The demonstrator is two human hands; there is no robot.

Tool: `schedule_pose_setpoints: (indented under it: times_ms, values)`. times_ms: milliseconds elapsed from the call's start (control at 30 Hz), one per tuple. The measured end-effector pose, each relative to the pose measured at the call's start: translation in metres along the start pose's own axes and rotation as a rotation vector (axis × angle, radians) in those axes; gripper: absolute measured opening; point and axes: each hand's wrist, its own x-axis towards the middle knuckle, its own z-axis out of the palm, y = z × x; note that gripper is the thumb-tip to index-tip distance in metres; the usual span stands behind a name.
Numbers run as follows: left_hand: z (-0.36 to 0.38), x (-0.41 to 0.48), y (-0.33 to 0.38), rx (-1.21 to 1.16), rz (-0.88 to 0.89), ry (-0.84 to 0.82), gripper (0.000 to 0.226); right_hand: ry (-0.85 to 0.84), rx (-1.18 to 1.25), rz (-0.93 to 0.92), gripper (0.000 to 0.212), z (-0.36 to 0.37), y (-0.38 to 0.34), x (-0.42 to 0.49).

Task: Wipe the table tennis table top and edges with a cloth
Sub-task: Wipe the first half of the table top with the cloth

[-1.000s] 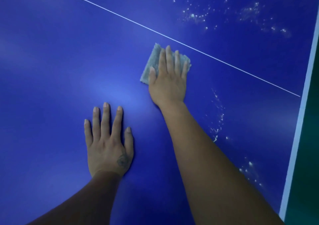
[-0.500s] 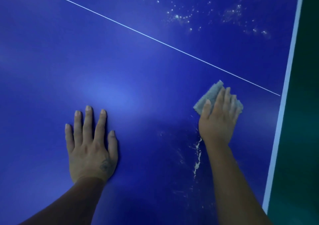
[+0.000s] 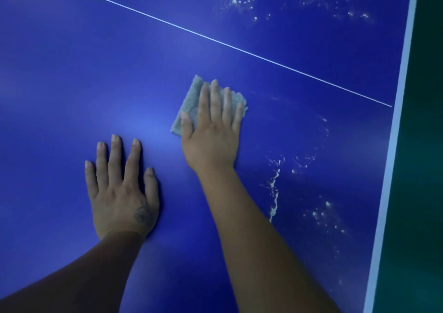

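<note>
Now, our right hand (image 3: 211,140): straight fingers press the grey cloth (image 3: 190,104) flat;
Grey cloth: mid table tennis table top (image 3: 72,72), half hidden under our palm;
Our left hand (image 3: 122,192): spread flat, holding nothing.

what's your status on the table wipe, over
Right hand flat, pressing cloth on table top. Left hand flat on the top. White streak unwiped right of cloth, specks beyond the line. No obstacle in view.
</note>
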Motion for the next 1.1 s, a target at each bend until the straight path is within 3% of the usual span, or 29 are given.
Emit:
schedule_pose_setpoints:
  times_ms: [100,267,367,600,733,967,1100]
  values:
    - [0.000,-0.001,-0.001,0.005,0.001,-0.012,0.063,-0.022,-0.005,-0.024,0.072,-0.005,0.036,-0.041]
    - [-0.001,0.000,0.000,-0.007,-0.012,-0.019,0.064,-0.078,-0.073,0.157,0.072,-0.019,0.113,-0.100]
    - [0.000,0.000,-0.001,-0.003,-0.011,-0.020,0.063,-0.097,-0.073,0.229,0.072,-0.020,0.105,-0.099]
    - [0.003,0.000,-0.003,0.010,0.012,0.008,0.063,-0.028,-0.059,-0.056,0.069,-0.003,0.021,0.001]
    - [0.005,-0.001,-0.004,0.006,0.012,0.006,0.063,-0.015,-0.074,-0.102,0.070,-0.009,0.041,0.041]
    - [0.000,-0.001,-0.001,-0.008,-0.008,-0.016,0.064,-0.022,-0.097,0.246,0.066,-0.042,0.186,0.032]
    - [-0.003,0.000,0.001,-0.006,-0.006,-0.014,0.064,-0.039,-0.077,0.357,0.066,-0.041,0.182,0.009]
